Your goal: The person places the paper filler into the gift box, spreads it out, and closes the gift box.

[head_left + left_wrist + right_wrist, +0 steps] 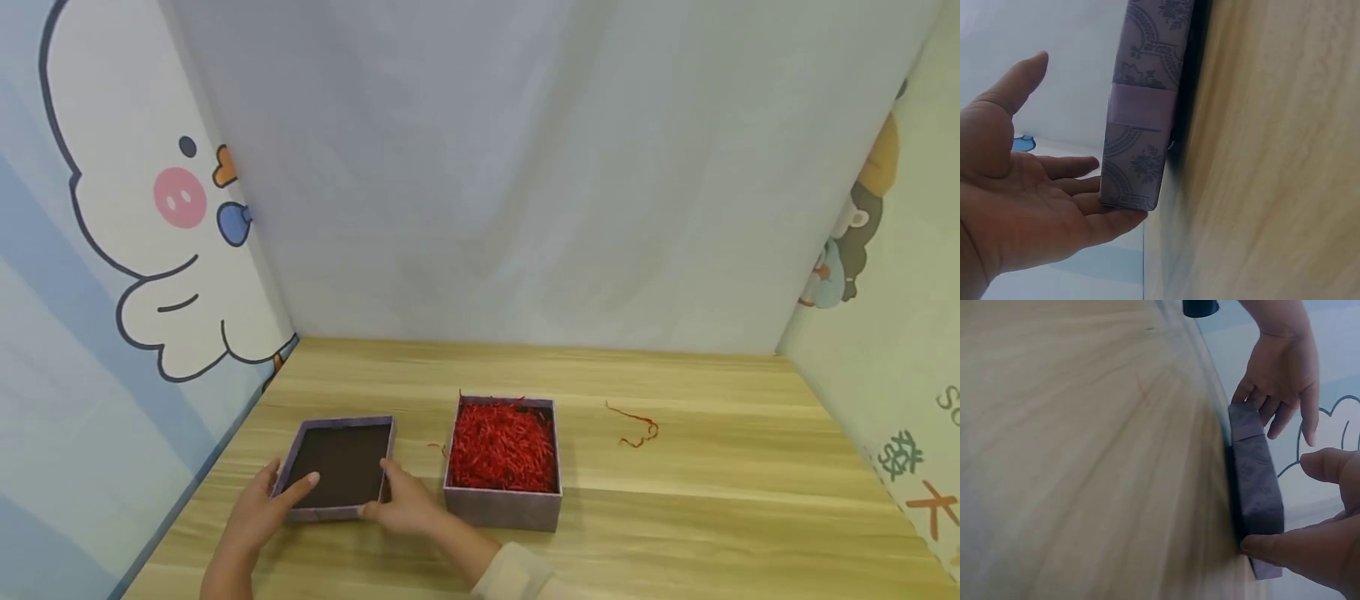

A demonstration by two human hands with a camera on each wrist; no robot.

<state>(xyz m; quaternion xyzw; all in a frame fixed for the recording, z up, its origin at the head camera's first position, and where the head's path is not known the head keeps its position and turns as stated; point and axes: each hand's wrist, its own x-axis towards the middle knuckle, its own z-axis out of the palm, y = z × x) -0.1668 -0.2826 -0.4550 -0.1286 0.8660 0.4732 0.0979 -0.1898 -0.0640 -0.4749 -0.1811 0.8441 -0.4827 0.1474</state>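
From the head camera, a shallow purple box lid (341,467) lies upside down on the wooden surface (675,500), its dark inside facing up. The left hand (262,508) is at the lid's 8 o'clock corner, fingers straight, the forefinger lying over the rim into the dark interior. The right hand (405,500) is at the lid's 4 o'clock corner, fingers against the side wall. At the lid's 3 o'clock, just beside it, stands the deeper purple box (502,500), filled with red paper shreds (501,446). A loose red strand (636,427) lies well apart at the box's 3 o'clock. Cartoon-printed panels wall in the surface.

In the left wrist view, the left hand (1029,206) is open, palm showing, fingertips touching the lid's corner (1138,131); nothing is curled round it.

In the right wrist view, the right hand (1310,556) presses fingertips against the near end of the lid's wall (1257,487), thumb raised above the rim. It looks like a light pinch, though whether the thumb touches is unclear. The left hand (1282,381) touches the far end.

The lid looks like stiff patterned card: light, rigid, with low walls that would dent if squeezed hard. Its smooth paper skin may slide on the wood. I judge the best hold to be two opposite side walls near the corners, thumbs inside the rim.
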